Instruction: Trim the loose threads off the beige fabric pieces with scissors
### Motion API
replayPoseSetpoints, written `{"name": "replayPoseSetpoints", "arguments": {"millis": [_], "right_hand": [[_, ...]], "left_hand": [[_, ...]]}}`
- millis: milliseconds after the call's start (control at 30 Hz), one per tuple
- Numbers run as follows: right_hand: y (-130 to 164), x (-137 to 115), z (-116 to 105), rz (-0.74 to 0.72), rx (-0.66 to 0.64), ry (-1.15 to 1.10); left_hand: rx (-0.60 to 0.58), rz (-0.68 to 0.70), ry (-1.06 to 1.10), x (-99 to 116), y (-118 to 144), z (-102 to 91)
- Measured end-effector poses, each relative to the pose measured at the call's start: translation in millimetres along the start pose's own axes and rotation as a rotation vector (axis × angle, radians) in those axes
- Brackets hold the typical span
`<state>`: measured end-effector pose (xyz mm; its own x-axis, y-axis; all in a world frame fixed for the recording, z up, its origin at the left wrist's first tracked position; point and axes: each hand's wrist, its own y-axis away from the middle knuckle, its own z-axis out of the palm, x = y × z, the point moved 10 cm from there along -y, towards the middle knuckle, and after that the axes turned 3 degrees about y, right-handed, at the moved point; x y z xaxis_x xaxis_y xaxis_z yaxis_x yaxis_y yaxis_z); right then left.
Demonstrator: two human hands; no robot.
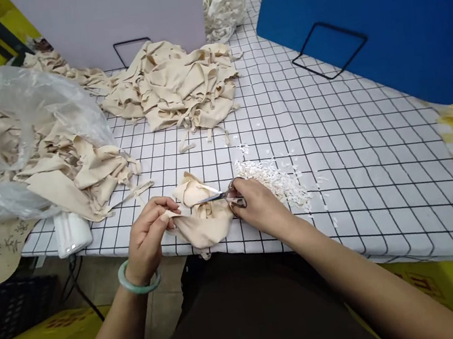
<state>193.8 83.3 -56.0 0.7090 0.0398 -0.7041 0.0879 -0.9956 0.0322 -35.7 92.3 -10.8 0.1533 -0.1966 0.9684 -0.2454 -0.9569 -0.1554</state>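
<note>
Cloth piece: a small beige cloth piece (202, 219) is lying bunched at the near edge of the desk (333, 135), between the two hands and hanging a little over the edge.
Left hand: the left hand (149, 236) is pinching the cloth's left edge, its grip clenched on the fabric with thumb and fingertips; a green bangle (137, 281) is sitting on the wrist.
Right hand: the right hand (258, 204) is gripping small scissors (224, 195), fingers through the loops.
Key relation: the scissors' long axis is running right to left, blades pointing toward the left hand and lying across the cloth's upper fold; the cloth lies just left of the right hand and is touching the blades.
Nearer hand: both are at the cloth; only the left is gripping it directly.
Surface: the desk is wearing a white covering with a black grid; white trimmings (275, 179) are lying just beyond the right hand.
Room: a heap of beige pieces (174, 86) is lying farther back, a clear plastic bag (11, 140) of more pieces at left, a blue board (378, 13) at right.
</note>
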Motion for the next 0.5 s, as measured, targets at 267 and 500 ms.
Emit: {"name": "replayPoseSetpoints", "arguments": {"millis": [267, 500], "right_hand": [[-11.5, 11.7, -22.6, 0.210, 0.055, -0.483], [-3.6, 1.8, -11.9, 0.209, 0.144, -0.799]], "left_hand": [[0.400, 0.264, -0.507, 31.8, -21.3, -40.0], [-0.185, 0.125, -0.108, 13.6, 15.5, 92.6]]}}
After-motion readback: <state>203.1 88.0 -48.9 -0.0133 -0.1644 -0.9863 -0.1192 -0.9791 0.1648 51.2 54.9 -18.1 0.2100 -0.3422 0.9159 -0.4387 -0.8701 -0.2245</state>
